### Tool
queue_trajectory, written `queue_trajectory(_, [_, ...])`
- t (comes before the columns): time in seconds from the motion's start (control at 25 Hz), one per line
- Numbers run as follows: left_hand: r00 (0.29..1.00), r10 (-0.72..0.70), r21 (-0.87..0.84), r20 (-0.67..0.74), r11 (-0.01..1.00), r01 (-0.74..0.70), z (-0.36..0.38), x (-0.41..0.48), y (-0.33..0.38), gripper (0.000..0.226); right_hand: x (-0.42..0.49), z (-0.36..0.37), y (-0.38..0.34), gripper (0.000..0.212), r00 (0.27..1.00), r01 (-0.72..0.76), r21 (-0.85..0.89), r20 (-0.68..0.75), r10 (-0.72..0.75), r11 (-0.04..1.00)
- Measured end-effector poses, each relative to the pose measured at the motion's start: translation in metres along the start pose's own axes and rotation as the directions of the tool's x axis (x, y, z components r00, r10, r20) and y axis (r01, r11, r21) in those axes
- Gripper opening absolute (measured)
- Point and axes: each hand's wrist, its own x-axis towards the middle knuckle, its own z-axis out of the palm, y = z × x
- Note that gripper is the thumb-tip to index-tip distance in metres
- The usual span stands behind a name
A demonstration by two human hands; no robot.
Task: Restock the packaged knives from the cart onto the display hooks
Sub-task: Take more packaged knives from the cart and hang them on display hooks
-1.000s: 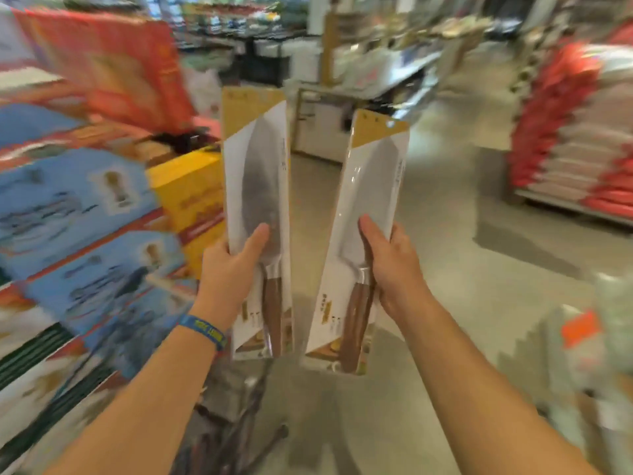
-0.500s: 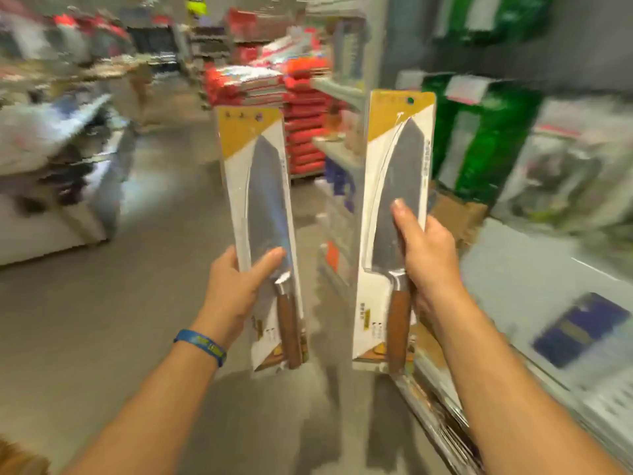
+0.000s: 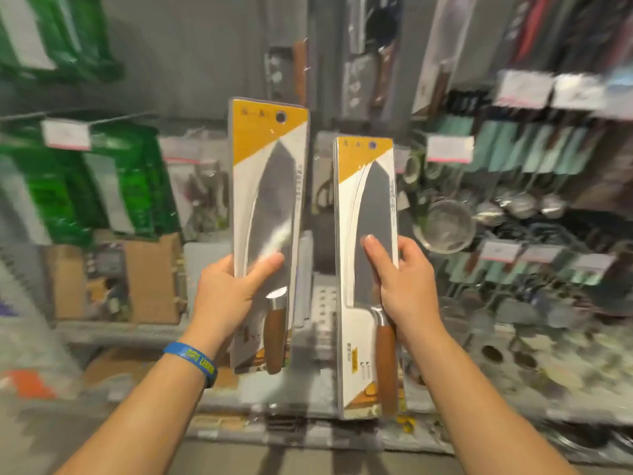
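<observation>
Print on both yellow-topped cards and the blue wristband too blurred to read. Left hand grip pinches left knife pack mid-blade, thumb in front. Right hand grips right knife pack likewise. Packs upright, apart, before display shelf.

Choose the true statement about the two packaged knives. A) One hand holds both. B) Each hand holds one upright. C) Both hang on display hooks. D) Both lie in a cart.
B: the left hand grips the left packaged knife, the right hand grips the right packaged knife, handles down.
</observation>
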Motion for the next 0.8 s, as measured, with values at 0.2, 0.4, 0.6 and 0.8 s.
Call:
queue_trajectory(0.2, [0.992, 0.103, -0.172, 0.071, 0.981, -0.09, 0.09, 0.064, 0.076, 0.059, 0.07, -0.059, -0.059, 0.022, 0.963, 0.196, -0.123, -0.165, -0.215, 0.973])
queue_trajectory(0.4, [0.962, 0.271, -0.031, -0.014, 0.962, -0.271, 0.15, 0.136, 0.167, 0.076, 0.171, -0.092, -0.131, 0.022, 0.914, 0.326, -0.209, -0.178, -0.364, 0.922])
queue_trajectory(0.6, [0.92, 0.39, 0.025, -0.041, 0.921, -0.39, 0.202, 0.181, 0.206, 0.077, 0.256, -0.133, -0.15, 0.032, 0.89, 0.335, -0.2, -0.253, -0.378, 0.921])
queue_trajectory(0.8, [0.932, 0.357, 0.059, -0.057, 0.933, -0.354, 0.241, 0.202, 0.196, 0.068, 0.306, -0.168, -0.12, 0.038, 0.896, 0.295, -0.29, -0.245, -0.369, 0.91])
